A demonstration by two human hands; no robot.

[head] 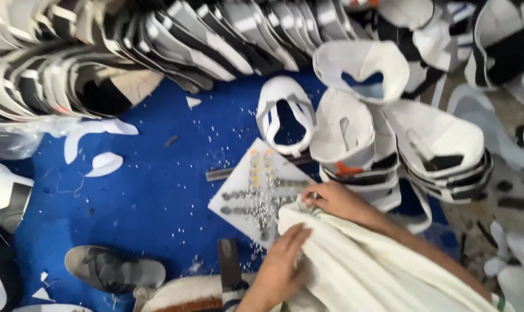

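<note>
Low in the middle of the frame, the left hand (pixel 282 263) is lying palm-down on a cream-white folded cloth (pixel 366 271), its fingers (pixel 299 236) held close together and pressing on the fabric's upper edge; just right of it, the right hand (pixel 331 199) is reaching in from the lower right, its fingers pinched on the top corner of the same cloth. The cloth is spreading from the centre down to the lower right corner, overlapping the near corner of a white square card (pixel 239 193) that is carrying rows of small metal eyelets; the card is lying on a blue floor covering (pixel 146 190) sprinkled with tiny white bits. Just above the right hand, stacks of white shoe uppers with black and orange trim (pixel 354 138) are sitting; a long row of similar black-and-white pieces (pixel 158 34) is arching across the top. A grey sandal (pixel 112 268) is lying at lower left.
</note>
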